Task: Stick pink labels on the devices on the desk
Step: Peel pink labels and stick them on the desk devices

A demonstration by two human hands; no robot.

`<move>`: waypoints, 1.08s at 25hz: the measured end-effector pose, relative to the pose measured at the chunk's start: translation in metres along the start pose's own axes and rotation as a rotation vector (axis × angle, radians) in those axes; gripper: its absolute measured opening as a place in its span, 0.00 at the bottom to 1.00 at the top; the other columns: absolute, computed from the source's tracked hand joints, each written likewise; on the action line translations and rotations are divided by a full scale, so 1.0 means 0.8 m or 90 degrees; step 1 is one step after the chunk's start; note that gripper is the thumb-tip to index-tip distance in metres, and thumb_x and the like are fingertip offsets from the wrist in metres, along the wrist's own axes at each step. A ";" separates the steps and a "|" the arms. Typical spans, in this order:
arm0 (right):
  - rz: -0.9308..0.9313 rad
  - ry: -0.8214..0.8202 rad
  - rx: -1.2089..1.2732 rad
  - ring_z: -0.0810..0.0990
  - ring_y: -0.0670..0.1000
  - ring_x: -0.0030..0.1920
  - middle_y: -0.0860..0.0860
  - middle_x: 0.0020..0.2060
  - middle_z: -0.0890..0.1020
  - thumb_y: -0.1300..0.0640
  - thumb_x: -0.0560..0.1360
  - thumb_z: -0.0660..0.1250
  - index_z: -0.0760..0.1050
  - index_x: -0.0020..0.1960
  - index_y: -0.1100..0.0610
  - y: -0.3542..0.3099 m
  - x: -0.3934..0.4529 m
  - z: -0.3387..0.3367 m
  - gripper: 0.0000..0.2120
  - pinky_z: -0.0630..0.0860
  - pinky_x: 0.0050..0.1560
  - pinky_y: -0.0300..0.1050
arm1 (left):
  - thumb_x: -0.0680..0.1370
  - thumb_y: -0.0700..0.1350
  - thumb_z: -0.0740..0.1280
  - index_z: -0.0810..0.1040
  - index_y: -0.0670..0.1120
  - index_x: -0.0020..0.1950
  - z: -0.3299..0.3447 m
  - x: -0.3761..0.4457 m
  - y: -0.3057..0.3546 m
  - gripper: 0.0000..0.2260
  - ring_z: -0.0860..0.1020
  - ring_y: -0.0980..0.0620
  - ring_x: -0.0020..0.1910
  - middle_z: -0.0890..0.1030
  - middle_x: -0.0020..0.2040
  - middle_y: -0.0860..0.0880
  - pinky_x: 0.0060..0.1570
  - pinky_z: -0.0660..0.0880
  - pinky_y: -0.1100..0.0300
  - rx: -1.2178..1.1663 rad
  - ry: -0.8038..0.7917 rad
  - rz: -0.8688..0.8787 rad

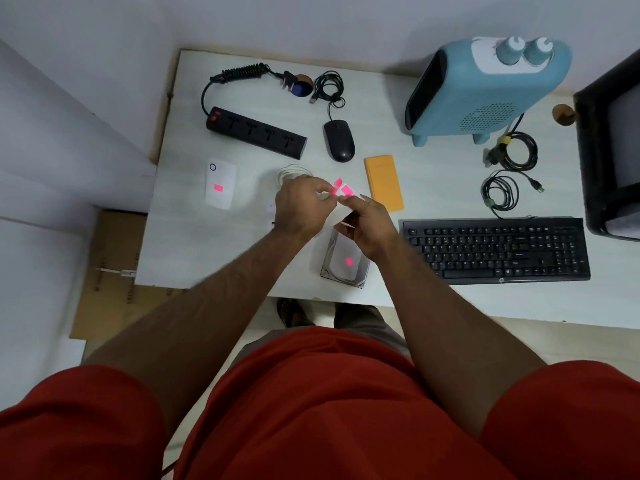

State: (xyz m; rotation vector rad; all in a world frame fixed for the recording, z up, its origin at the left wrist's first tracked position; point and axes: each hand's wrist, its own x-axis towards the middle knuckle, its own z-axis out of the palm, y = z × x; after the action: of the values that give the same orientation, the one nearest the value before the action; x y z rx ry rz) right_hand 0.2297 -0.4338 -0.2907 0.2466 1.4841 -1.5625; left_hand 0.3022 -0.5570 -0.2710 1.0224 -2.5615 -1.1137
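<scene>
Both hands meet above the middle of the white desk (194,244). My right hand (370,226) holds a white backing sheet with pink labels (344,189) on it. My left hand (303,206) pinches at a pink label on the sheet's near-left edge. A white flat device (221,183) at the left carries a pink label. A hard drive (344,268) under my right hand also carries one. The black mouse (338,140), black power strip (256,131), orange box (383,181), black keyboard (495,249) and blue fan heater (485,91) show no pink label.
A white coiled cable (289,171) lies partly behind my left hand. Black coiled cables (502,188) lie between the heater and the keyboard. A dark monitor (613,147) stands at the right edge. A cardboard box (110,271) sits on the floor at the left.
</scene>
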 end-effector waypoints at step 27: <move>-0.048 0.020 -0.106 0.85 0.57 0.42 0.58 0.43 0.85 0.53 0.81 0.66 0.82 0.55 0.63 -0.023 0.033 -0.013 0.14 0.85 0.47 0.60 | 0.71 0.59 0.66 0.84 0.50 0.44 0.046 0.042 0.014 0.14 0.80 0.49 0.47 0.85 0.44 0.52 0.47 0.77 0.50 0.006 0.061 -0.006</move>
State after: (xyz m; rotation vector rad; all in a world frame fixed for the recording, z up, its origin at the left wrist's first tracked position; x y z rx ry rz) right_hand 0.1976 -0.4403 -0.2994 0.1206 1.6546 -1.4900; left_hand 0.2561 -0.5519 -0.2931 1.0651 -2.4923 -1.0299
